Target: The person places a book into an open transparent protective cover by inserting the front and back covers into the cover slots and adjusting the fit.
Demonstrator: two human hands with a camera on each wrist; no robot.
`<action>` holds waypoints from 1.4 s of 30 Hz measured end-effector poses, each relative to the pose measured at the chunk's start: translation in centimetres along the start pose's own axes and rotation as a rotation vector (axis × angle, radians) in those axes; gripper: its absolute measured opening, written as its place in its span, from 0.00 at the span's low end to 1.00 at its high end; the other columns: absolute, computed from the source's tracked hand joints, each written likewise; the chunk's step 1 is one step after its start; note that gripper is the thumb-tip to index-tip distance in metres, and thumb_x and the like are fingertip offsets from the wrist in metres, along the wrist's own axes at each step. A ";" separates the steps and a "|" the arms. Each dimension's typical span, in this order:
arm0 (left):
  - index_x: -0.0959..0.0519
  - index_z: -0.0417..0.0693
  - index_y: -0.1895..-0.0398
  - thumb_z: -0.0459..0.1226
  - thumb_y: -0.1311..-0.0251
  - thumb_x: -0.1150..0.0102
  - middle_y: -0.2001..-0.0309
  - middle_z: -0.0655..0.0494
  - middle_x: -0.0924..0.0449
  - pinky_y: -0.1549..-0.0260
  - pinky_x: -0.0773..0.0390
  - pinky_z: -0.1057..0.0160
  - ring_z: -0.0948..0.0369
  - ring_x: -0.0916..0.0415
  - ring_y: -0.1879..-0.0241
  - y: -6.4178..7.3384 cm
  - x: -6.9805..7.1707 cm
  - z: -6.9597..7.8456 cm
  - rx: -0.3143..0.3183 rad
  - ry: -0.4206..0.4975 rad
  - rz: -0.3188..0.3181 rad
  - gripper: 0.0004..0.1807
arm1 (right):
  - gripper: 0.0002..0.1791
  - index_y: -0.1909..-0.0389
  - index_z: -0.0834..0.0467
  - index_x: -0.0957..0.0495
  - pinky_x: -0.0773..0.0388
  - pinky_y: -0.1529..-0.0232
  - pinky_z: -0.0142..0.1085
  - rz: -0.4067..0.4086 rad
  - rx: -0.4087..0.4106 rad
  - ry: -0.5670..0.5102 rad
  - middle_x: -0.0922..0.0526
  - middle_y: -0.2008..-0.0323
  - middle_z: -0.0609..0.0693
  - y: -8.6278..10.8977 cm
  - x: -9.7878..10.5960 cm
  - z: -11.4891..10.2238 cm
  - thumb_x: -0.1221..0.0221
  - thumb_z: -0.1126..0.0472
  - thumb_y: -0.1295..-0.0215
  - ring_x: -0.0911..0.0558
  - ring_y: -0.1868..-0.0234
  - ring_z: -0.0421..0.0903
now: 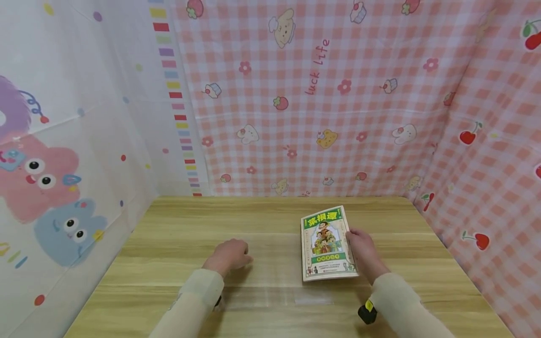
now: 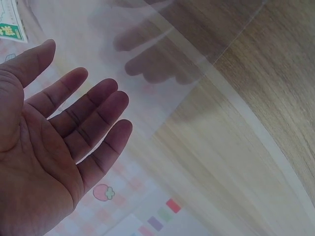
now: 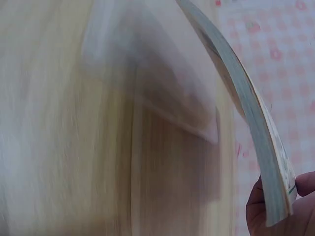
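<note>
My right hand (image 1: 367,253) grips a paperback book (image 1: 326,244) by its right edge, thumb on the cover. The cover faces me, with a green title band and a cartoon group of figures. In the right wrist view, the page edges (image 3: 246,103) bow in a curve and the fingers (image 3: 256,204) wrap the near end. The left hand (image 1: 229,257) is to the left of the book, apart from it. In the left wrist view its palm (image 2: 37,167) faces the camera, fingers loosely spread and holding nothing.
A clear sheet (image 1: 270,272) lies on the wooden table (image 1: 169,244), mirroring the left hand in the left wrist view. Patterned cloth (image 1: 321,155) hangs behind and at both sides. A black device (image 1: 367,313) sits at the right wrist.
</note>
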State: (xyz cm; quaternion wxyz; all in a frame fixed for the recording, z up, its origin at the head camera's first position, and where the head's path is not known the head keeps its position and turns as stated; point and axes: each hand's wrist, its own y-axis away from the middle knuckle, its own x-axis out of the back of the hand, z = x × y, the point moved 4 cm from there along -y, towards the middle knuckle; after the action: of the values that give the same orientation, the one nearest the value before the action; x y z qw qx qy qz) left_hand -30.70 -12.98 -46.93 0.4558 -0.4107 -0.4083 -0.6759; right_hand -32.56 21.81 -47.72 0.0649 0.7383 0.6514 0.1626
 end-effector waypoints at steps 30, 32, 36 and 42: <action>0.25 0.47 0.78 0.42 0.38 0.37 0.80 0.58 0.29 0.78 0.35 0.61 0.60 0.35 0.79 0.5 0.4 0.2 -0.010 -0.026 0.035 0.13 | 0.21 0.37 0.68 0.31 0.20 0.66 0.37 -0.087 0.045 -0.044 0.18 0.57 0.59 2.2 -7.5 1.9 0.55 0.61 0.24 0.17 0.66 0.46; 0.24 0.47 0.77 0.42 0.39 0.37 0.79 0.58 0.28 0.77 0.33 0.61 0.60 0.35 0.78 0.6 0.4 0.2 -0.005 -0.023 0.034 0.13 | 0.21 0.37 0.67 0.31 0.20 0.65 0.37 -0.089 0.032 -0.046 0.18 0.57 0.59 2.2 -7.6 2.1 0.56 0.61 0.24 0.17 0.65 0.46; 0.24 0.47 0.78 0.42 0.39 0.37 0.80 0.57 0.28 0.78 0.34 0.61 0.60 0.35 0.78 0.6 0.4 0.2 0.004 -0.017 0.034 0.13 | 0.21 0.36 0.66 0.31 0.22 0.64 0.36 -0.081 0.022 -0.042 0.19 0.56 0.58 2.2 -7.7 2.4 0.56 0.61 0.24 0.18 0.64 0.46; 0.26 0.48 0.80 0.42 0.38 0.37 0.81 0.58 0.30 0.79 0.36 0.62 0.61 0.37 0.80 0.6 0.1 -0.1 0.002 -0.013 0.041 0.15 | 0.19 0.40 0.68 0.28 0.24 0.64 0.35 -0.044 0.056 -0.014 0.19 0.58 0.58 2.2 -7.6 2.5 0.54 0.62 0.25 0.20 0.64 0.45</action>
State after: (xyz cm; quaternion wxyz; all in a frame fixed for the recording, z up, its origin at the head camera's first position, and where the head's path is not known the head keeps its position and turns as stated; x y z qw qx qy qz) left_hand -30.16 -13.28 -46.73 0.4673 -0.4228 -0.4036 -0.6633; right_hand -30.44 14.36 -50.57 0.0525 0.7265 0.6712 0.1375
